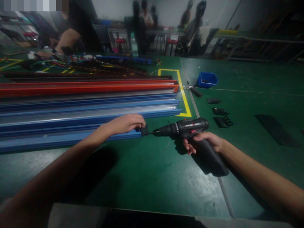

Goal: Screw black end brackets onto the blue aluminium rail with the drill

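Observation:
My right hand [201,141] is wrapped round the grip of a black cordless drill [187,128]. The drill lies level, and its bit points left at a small black end cap [144,130]. The cap sits on the end of the nearest blue rail [71,137]. My left hand [128,123] is closed over that rail end, with its fingers pressed on the cap. Several long blue rails and red rails [95,88] lie side by side on the green floor [152,177], reaching off to the left.
A blue bin [207,79] stands beyond the rails, to the right of a yellow floor marking [185,101]. Three black plastic parts [220,111] and a dark mat [275,129] lie at right. People sit and stand at benches in the background, with coloured cables at far left.

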`<state>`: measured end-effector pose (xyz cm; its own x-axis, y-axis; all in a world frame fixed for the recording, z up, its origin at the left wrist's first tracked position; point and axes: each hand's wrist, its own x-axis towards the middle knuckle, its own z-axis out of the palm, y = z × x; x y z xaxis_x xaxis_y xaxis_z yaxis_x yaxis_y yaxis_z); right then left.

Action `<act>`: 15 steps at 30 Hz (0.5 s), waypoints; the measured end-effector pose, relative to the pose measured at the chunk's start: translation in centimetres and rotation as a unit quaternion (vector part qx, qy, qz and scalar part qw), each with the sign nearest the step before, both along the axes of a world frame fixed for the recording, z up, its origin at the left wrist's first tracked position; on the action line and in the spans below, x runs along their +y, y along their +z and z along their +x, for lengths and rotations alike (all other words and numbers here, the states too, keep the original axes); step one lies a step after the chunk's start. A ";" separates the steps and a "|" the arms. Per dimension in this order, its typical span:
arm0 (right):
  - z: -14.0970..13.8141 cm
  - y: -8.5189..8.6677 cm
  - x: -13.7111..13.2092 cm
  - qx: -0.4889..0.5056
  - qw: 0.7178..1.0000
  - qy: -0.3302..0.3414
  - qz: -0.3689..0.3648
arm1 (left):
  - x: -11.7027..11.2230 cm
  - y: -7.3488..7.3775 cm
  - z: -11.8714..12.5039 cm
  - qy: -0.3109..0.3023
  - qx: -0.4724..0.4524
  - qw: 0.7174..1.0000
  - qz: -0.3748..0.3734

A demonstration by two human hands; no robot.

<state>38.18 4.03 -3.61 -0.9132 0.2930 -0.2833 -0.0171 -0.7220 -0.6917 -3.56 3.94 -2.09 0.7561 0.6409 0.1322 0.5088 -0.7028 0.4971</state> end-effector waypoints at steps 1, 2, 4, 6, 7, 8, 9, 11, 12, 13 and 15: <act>0.0 0.0 0.0 -0.002 1.000 -0.001 -0.002 | 0.0 0.0 0.0 0.000 0.001 1.000 0.000; 0.0 0.1 0.0 -0.005 1.000 -0.002 -0.003 | 0.0 0.0 0.0 0.000 0.000 1.000 -0.001; 0.1 0.1 -0.1 -0.015 1.000 -0.002 -0.002 | 0.0 -0.1 0.0 0.000 -0.001 1.000 -0.003; 0.1 0.2 -0.1 -0.024 1.000 -0.005 -0.004 | 0.0 -0.2 -0.1 0.003 -0.003 1.000 -0.007; 0.1 0.2 -0.1 -0.028 1.000 -0.005 -0.006 | 0.0 -0.2 -0.1 0.005 -0.005 1.000 -0.008; 0.1 0.2 -0.2 -0.031 0.999 -0.006 -0.008 | 0.0 -0.3 -0.1 0.006 -0.007 1.000 -0.010; 0.1 0.3 -0.2 -0.032 0.999 -0.008 -0.006 | 0.0 -0.3 -0.1 0.006 -0.011 1.000 -0.011; 0.1 0.3 -0.2 -0.033 0.999 -0.010 0.002 | 0.1 -0.4 -0.2 0.004 -0.018 1.000 -0.012; 0.1 0.3 -0.2 -0.033 0.999 -0.011 0.007 | 0.1 -0.5 -0.2 0.003 -0.020 1.000 -0.012; 0.1 0.3 -0.2 -0.033 0.999 -0.012 0.011 | 0.2 -0.5 -0.2 0.002 -0.021 1.000 -0.012; 0.1 0.3 -0.3 -0.033 0.999 -0.012 0.015 | 0.2 -0.6 -0.2 0.002 -0.020 1.000 -0.010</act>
<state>38.26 3.76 -3.31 -0.8855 0.3237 -0.3333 0.0127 -0.7002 -0.7139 -3.73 4.13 -2.68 0.7476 0.6469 0.1503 0.4910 -0.6908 0.5308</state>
